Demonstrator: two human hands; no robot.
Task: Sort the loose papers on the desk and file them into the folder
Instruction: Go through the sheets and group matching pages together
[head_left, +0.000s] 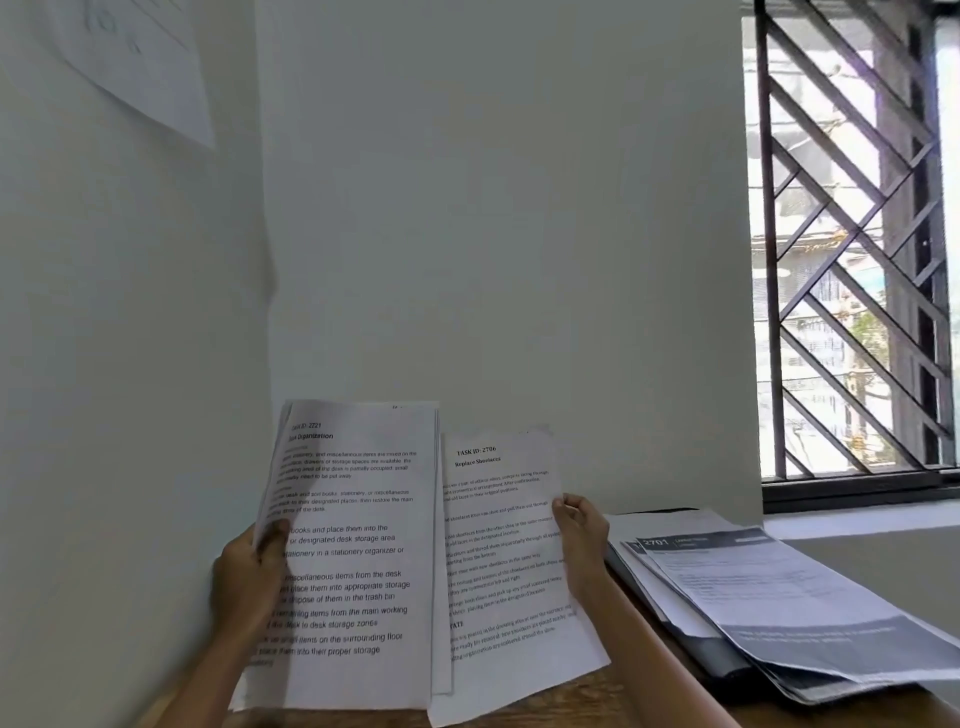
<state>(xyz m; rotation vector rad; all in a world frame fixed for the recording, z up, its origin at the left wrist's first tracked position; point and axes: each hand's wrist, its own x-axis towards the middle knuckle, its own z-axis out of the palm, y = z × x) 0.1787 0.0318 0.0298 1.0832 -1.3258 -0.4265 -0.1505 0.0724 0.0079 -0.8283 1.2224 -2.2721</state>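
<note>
We hold the paper stack (358, 551) upright in the left hand (249, 582); the right hand (579, 540) pinches one sheet (504, 566). Compare headings, then file w/ folder (717, 660) on desk, right.

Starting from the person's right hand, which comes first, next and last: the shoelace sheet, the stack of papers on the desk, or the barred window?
1. White printed sheet headed "Replace Shoelaces": pinched in the right hand.
2. Stack of grey-and-white papers on a dark folder: on the desk, to its right.
3. Dark metal-barred window: upper right, beyond the desk.
</note>
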